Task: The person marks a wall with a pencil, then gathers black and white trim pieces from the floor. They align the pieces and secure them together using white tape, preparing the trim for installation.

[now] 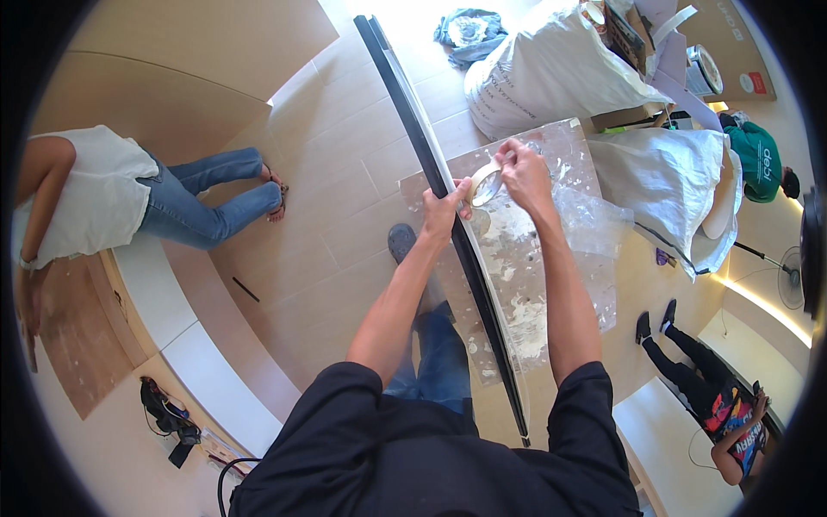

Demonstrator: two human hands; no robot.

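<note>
A long, narrow black strip [484, 297] with a pale edge runs from the far side down toward my right elbow. My left hand [441, 214] is closed around its middle, with the thumb pointing toward a roll of cream masking tape [477, 190]. My right hand [525, 178] pinches the far side of that roll, just right of the strip. Whether a length of tape is pulled out between the hands I cannot tell. Beneath both hands lies a wooden board [530, 276] spotted with white residue.
Large white sacks [551, 65] stand at the far right, and clear plastic sheeting [594, 215] lies on the board. A person in jeans [207, 194] is at the left by a white-topped bench [202, 358]. Two other people are at the right, near a fan [788, 267].
</note>
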